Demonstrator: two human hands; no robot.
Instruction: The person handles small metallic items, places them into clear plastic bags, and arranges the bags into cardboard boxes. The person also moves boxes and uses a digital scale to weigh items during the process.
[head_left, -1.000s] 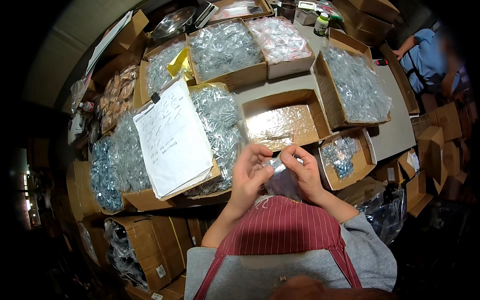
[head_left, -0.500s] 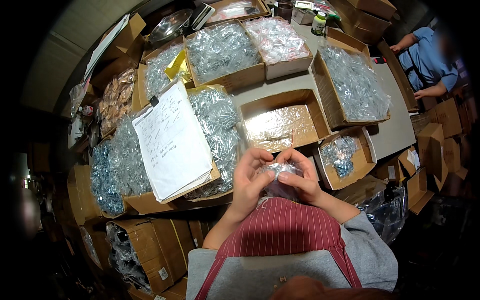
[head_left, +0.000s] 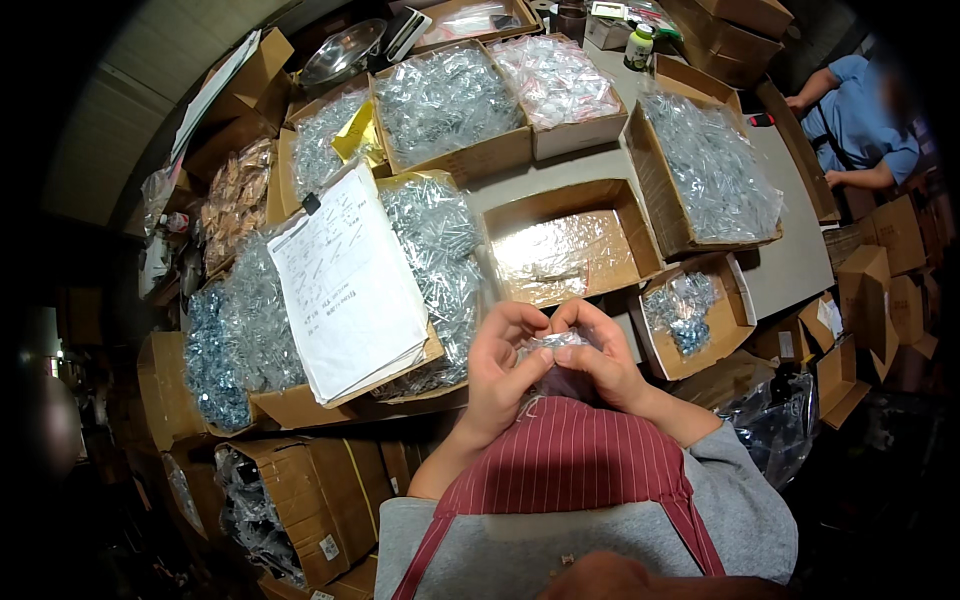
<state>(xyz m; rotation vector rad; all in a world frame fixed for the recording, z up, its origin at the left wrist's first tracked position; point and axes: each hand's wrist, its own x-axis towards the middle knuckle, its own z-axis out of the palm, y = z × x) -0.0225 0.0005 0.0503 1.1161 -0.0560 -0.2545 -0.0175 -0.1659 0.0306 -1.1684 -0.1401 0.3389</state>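
Note:
A crinkled clear plastic bag (head_left: 558, 380) is pinched between my two hands, close in front of the red striped apron. My left hand (head_left: 497, 360) grips its left side, thumb over the top and fingers curled. My right hand (head_left: 612, 368) holds the other side the same way, and the two thumbs nearly meet. What the bag contains is hidden by my fingers. Just beyond my hands stands a cardboard box (head_left: 632, 216) with a shiny tape-lined bottom. A smaller carton (head_left: 735, 318) to the right holds several small bags of metal pieces (head_left: 688, 308).
Cartons full of bagged metal hardware (head_left: 450, 100) ring the table. A clipboard with papers (head_left: 345, 290) lies across the left ones. Bagged orange-brown pieces (head_left: 236, 205) sit farther left. A metal bowl (head_left: 343, 52) stands at the back. At far right is a person in blue (head_left: 855, 120).
My thumbs and fingers have shifted slightly on the clear bag, and less of its top shows between them. The boxes look the same.

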